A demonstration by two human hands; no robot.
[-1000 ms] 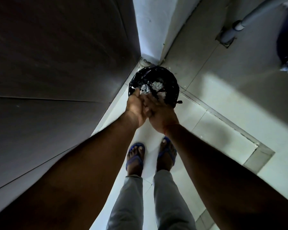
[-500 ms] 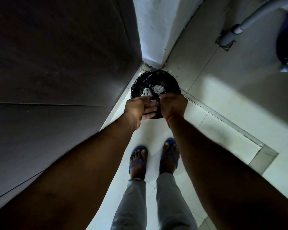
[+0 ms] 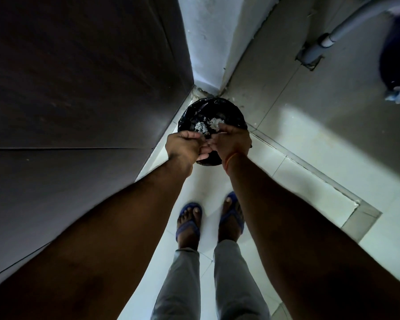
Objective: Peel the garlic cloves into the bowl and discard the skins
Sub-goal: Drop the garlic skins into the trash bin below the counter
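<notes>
Head view shows pale garlic skins point(image 3: 209, 126) lying in the black-lined bin point(image 3: 194, 116), papery, featherlight, likely clingy, best pinched loosely or brushed off, while left hand point(image 3: 184, 146) and right hand point(image 3: 232, 142) hover above, fingers curled together, contents untellable.
</notes>
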